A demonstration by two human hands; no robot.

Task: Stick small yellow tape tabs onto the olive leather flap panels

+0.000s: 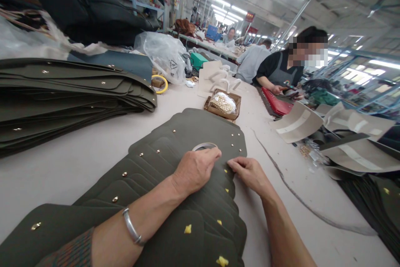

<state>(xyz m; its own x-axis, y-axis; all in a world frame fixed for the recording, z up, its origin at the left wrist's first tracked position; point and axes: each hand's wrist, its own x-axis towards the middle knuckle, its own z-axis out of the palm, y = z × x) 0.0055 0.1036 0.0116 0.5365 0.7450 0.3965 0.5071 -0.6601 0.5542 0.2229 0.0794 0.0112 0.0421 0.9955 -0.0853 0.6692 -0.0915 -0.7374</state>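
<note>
Centrally in the head view, a fanned row of olive leather panels (175, 150) is laid overlapping on the pale worktable (62, 171), running from the bottom left corner up to the middle. Each panel is set with small brass studs (124, 173), and yellow scraps (187, 229) are seen on the nearer ones.

The left hand (195, 171) is laid palm down on the panels, the forearm stretched diagonally across them, wrist straight, fingers bent loosely to the surface; nothing is grasped by it. A silver bangle (133, 227) is worn at that wrist. A pale tape ring (204, 146) lies just beyond its fingertips.

The right hand (250, 173) is brought in from the lower right, its fingertips drawn together at the right edge of the panels; whether the edge is pinched cannot be told.

Further off, a tall stack of like panels (62, 96) is piled at the left, a cardboard box of gold chain (222, 105) stands behind, and a co-worker (281, 71) is seated at the right beside beige pieces (296, 123).
</note>
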